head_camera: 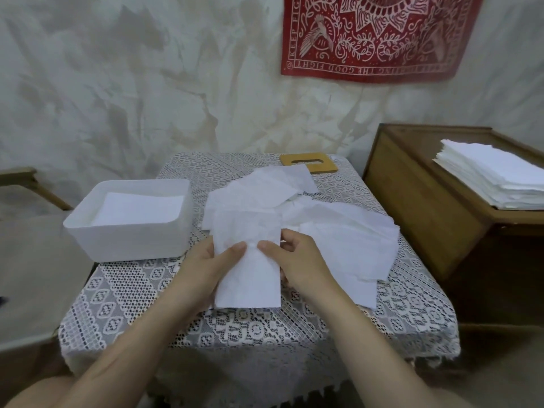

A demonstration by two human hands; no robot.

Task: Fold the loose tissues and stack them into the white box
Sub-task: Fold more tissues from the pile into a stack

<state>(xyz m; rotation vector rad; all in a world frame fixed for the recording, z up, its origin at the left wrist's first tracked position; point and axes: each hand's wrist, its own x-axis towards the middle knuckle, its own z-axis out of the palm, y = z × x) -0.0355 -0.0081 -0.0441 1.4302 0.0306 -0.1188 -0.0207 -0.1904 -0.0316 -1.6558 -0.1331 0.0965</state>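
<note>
- Lace cloth (141, 290) covered the small table, and its near edge drooped toward the person.
- Over the middle of that cloth, the left hand (206, 266) pinched a tissue (247, 281) at its left edge. The thumb lay on top and the other fingers were hidden beneath the sheet.
- From the other side, the right hand (297, 260) pinched the same tissue, thumb on top (its tip almost met the left thumb) and fingers curled behind the paper.
- The tissue showed as a tall, narrow rectangle between the two hands. Whether its lower edge touched the cloth could not be told.
- Behind it and to the right, loose tissues (338, 231) lay in an untidy, overlapping pile on the table.
- Left of the pile, the white box (123, 240) stood open at the table's left side, with folded tissues (138, 209) lying flat inside.
- At the table's far edge, a wooden lid (312, 164) with a slot lay flat, touching the back of the pile.
- Right of the table, a wooden cabinet (412, 201) carried a neat stack of white sheets (494, 178).
- Farthest back, a red patterned cloth (374, 36) hung on the pale, blotchy wall (117, 83).
</note>
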